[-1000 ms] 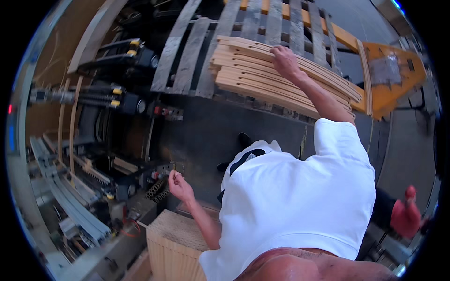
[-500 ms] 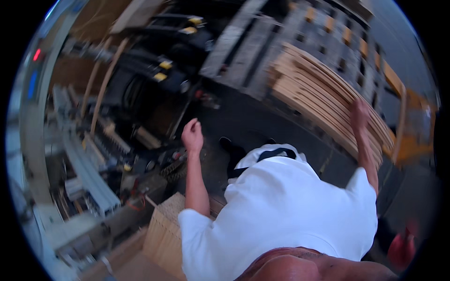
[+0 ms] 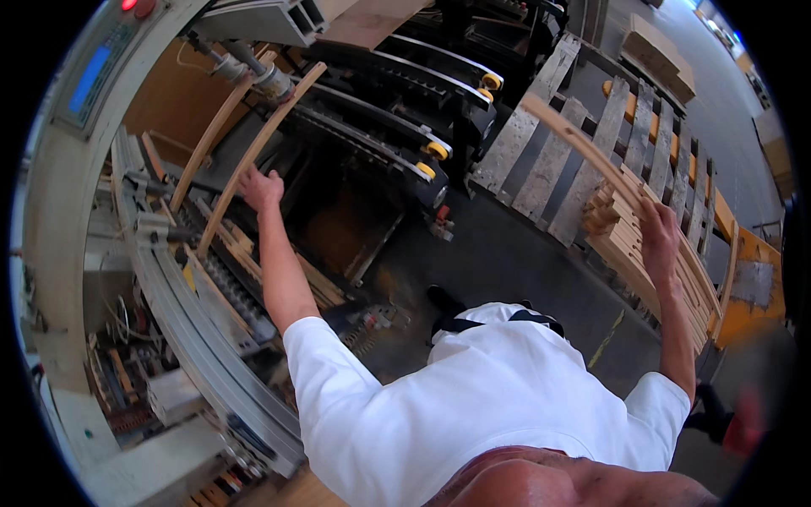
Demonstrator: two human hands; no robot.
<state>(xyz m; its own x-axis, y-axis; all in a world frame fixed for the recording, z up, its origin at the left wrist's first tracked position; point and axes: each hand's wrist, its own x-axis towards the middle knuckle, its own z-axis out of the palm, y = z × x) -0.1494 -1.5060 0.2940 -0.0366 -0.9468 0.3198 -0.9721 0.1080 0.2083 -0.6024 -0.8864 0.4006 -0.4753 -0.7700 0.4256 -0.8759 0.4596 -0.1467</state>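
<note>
At the right, my right hand [image 3: 659, 237] is closed round a long, slightly curved wooden slat [image 3: 574, 139], one end raised over the pallet. Beneath it lies a stack of similar wooden slats [image 3: 629, 258], with slots visible at their near ends. On the left, my left hand [image 3: 260, 188] reaches to a curved wooden slat [image 3: 262, 139] standing in a machine; its thumb is apart from the fingers, and the fingertips are at the slat's edge. A second curved slat [image 3: 209, 139] stands beside that one, under round metal clamps [image 3: 274, 84].
A grey wooden pallet [image 3: 596, 139] carries the stack, with a yellow pallet jack [image 3: 752, 275] beside it. Black conveyor arms [image 3: 372, 139] with yellow rollers jut out ahead. The machine's control panel [image 3: 89, 84] is at upper left. Something red and blurred [image 3: 748, 422] is at lower right.
My view has swung, so the machine sits nearer the middle. My left arm has stretched out to the standing slat. In my right hand a slat has risen from the stack.
</note>
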